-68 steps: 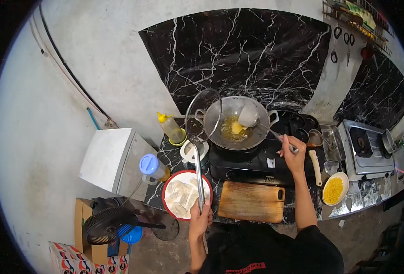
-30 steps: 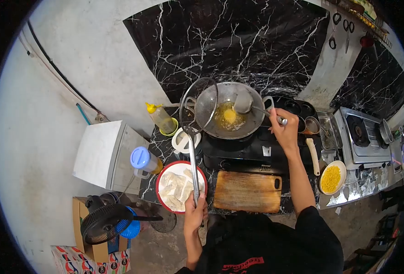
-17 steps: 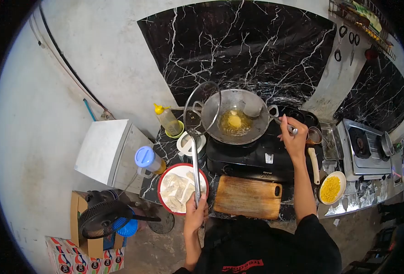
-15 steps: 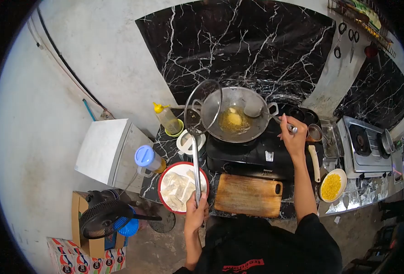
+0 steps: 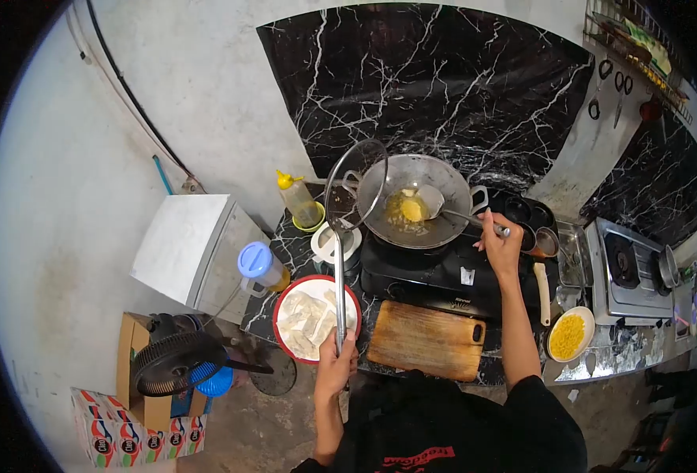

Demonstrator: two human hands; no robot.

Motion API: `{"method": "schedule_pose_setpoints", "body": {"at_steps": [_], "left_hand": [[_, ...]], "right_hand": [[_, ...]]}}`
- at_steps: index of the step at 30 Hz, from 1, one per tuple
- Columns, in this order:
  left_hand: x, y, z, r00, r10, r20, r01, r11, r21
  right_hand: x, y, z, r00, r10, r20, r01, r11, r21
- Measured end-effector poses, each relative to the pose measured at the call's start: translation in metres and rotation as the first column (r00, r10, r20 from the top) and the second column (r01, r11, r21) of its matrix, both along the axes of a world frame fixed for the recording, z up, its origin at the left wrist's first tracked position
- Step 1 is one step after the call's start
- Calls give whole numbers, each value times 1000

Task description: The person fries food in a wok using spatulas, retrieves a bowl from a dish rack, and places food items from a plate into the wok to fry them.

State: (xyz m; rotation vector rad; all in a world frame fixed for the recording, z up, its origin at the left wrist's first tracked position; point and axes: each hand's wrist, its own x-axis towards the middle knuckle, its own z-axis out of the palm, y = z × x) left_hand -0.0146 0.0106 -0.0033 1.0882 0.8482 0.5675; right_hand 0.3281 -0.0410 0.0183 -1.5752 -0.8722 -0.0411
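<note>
Two long-handled metal tools fill my hands, with the wok as clock centre and twelve at the top of my view. Farthest left, towards eight o'clock, stands a clear plastic jug with a blue lid [image 5: 257, 262]. At seven is a round white plate with a red rim [image 5: 277, 323], holding pale, floury-looking pieces [image 5: 309, 315]; my left hand [image 5: 336, 368] covers part of its edge. That hand is wrapped around a round wire-mesh strainer [image 5: 339, 272], its handle end and my fingers' undersides partly hidden. The strainer's long axis runs roughly six to twelve, its mesh head leaning towards one and overlapping the wok's left rim; I cannot tell whether they touch. Inside the grey metal wok [image 5: 445, 172], a yellow lump [image 5: 413, 209] lies in liquid, beside the pale rounded head of a metal turner [image 5: 434, 203], whose lower edge is hard to make out. The turner points towards ten, its axis running back towards four, where my right hand [image 5: 501, 240] pinches the handle between thumb and fingers, its butt poking past them. Rightmost, at four, sits a cream oval bowl of yellow bits [image 5: 590, 321].
</note>
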Motion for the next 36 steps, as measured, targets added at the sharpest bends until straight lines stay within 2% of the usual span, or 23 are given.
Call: {"method": "schedule_pose_setpoints", "body": {"at_steps": [3, 6, 9, 18, 21, 34, 36], "left_hand": [[2, 0, -4, 1000, 1, 18, -1, 1000, -23], [3, 1, -4, 999, -23, 41, 22, 1000, 2], [6, -1, 1, 1000, -18, -9, 18, 1000, -14], [8, -3, 1, 1000, -14, -2, 14, 1000, -5], [7, -4, 1, 1000, -7, 9, 7, 1000, -11], [5, -8, -1, 1000, 8, 4, -9, 1000, 9], [4, -8, -2, 1000, 18, 5, -18, 1000, 9]], "right_hand": [[-6, -2, 5, 999, 0, -32, 0, 1000, 4], [-12, -5, 12, 999, 33, 10, -33, 999, 6], [-24, -10, 20, 990, 119, 74, -121, 993, 10], [-30, -14, 24, 959, 119, 256, -103, 992, -74], [-33, -15, 25, 969, 122, 214, -119, 993, -27], [-32, -12, 16, 972, 138, 192, -131, 990, -47], [-34, -12, 13, 981, 141, 131, -141, 990, -11]]}}
